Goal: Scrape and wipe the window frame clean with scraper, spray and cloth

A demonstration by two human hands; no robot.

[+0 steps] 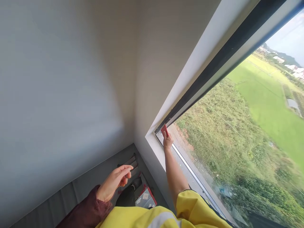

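My right hand (pixel 168 141) is closed on a small flat red piece (pixel 164 129), whose exact kind I cannot make out. It holds the piece at the lower corner of the dark window frame (pixel 190 91), where the upright meets the sill (pixel 181 167). The bare right forearm reaches up from a yellow sleeve. My left hand (pixel 116 180), in a maroon cuff, hangs in the air left of the window. Its thumb and index finger are pinched together and the other fingers curl in. Whether something small is between the fingertips cannot be seen.
A plain wall (pixel 59 79) rises on the left and meets the window wall in a corner. On the grey floor below lie a red-edged box (pixel 146 199) and some dark items, partly behind my body. Fields and bushes show through the glass (pixel 225 126).
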